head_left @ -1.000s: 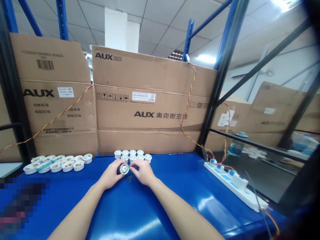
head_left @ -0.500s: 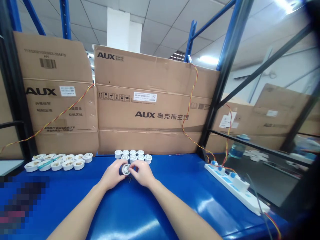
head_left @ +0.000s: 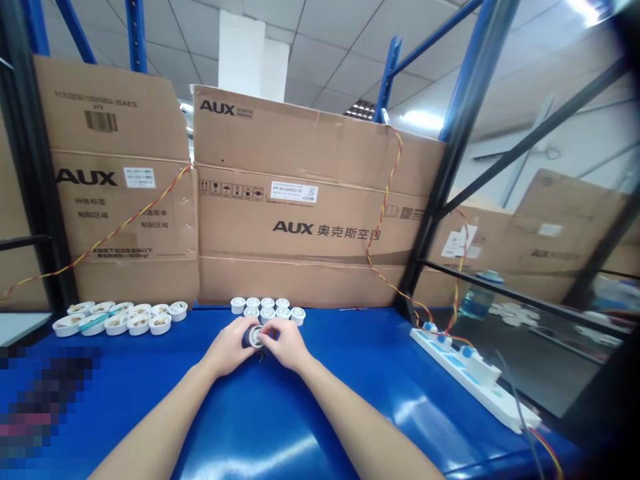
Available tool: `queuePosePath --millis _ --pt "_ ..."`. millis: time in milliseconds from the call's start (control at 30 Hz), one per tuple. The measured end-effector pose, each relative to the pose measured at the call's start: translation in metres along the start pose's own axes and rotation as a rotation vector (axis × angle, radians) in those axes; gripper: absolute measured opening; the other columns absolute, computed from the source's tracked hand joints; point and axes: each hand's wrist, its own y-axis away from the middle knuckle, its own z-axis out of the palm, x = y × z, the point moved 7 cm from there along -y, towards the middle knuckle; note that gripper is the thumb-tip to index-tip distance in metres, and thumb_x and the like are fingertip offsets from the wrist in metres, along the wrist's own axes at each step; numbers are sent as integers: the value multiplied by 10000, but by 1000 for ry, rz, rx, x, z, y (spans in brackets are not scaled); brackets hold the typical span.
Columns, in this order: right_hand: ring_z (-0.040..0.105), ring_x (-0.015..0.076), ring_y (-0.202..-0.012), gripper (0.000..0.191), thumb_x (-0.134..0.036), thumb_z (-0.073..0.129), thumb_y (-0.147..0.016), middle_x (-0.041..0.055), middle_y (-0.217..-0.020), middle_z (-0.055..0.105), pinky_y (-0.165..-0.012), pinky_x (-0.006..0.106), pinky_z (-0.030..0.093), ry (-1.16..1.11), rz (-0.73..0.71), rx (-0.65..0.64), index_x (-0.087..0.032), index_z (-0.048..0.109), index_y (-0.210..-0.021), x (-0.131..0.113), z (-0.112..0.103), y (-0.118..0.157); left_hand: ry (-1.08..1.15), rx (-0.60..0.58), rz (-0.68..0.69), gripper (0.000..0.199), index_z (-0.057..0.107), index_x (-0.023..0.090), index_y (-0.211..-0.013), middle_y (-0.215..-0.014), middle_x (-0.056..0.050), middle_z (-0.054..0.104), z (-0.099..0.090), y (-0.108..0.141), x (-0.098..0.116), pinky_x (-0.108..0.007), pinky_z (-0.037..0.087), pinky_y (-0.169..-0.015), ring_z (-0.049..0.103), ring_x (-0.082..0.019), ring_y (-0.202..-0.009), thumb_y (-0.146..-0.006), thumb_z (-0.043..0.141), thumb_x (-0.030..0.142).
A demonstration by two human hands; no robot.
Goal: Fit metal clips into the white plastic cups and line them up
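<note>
My left hand [head_left: 231, 347] is closed around a small round white part [head_left: 255, 337], its face turned toward me, with a dark area beside it. From the other side my right hand [head_left: 284, 344] pinches at the face and rim of this part. Whether its fingertips hold a separate small piece is hidden. Thin wire-like strands show just below the part. Right behind my hands stand white round caps [head_left: 268, 314] in two rows, several in all.
Left on the blue table [head_left: 240, 420] are several white round cups [head_left: 117, 324] with small brownish pieces in them and a teal tool [head_left: 99, 321] across them. A white power strip [head_left: 475, 377] lies at right. Cardboard [head_left: 310, 227] walls the back; a water bottle [head_left: 481, 297] stands beyond the frame.
The view has shifted slightly. The round white part has tilted a little between my hands, and my right fingers cover more of its face. Both hands keep their hold.
</note>
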Motion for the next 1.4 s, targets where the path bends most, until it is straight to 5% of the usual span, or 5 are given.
queuePosePath --millis 367,800,1100,1233,1400 --pt "500 116 -621 310 -360 692 -703 -37 -726 529 -575 244 423 -510 235 -53 -210 447 -819 17 15 1 35 61 54 291 569 244 -1090 -1099 -52 627 -6 -2 13 -327 457 -895 570 -221 -1025 -805 598 293" --pt "600 207 -940 392 -369 699 -711 43 -1046 645 -800 303 445 207 -64 26 -244 589 -1066 -20 -20 0 -6 98 27 445 522 235 -1180 -1220 -66 586 -6 -2 1 -359 432 -988 544 -244 -1131 -746 619 247" --pt "639 325 -920 413 -477 675 -680 139 -1005 684 -704 363 448 647 538 -287 -232 665 -1011 66 -73 9 -162 54 -248 352 577 230 -1144 -1256 -86 525 -5 2 -50 -412 411 -995 515 -271 -1163 -801 545 304" --pt "590 340 -1021 488 -447 713 -655 196 -1106 627 -759 379 442 790 708 -170 -171 645 -1052 73 -103 14 -292 -33 -288 529 450 315 -1331 -1444 -79 383 3 -1 -55 -513 361 -990 413 -351 -1258 -815 541 385" --pt "593 225 -955 292 -379 589 -808 112 -1028 645 -790 299 411 667 327 -91 -186 639 -1021 37 -71 -1 -383 -81 -383 559 400 328 -1352 -1506 -67 296 7 -4 -62 -523 341 -991 371 -357 -1287 -822 518 460"
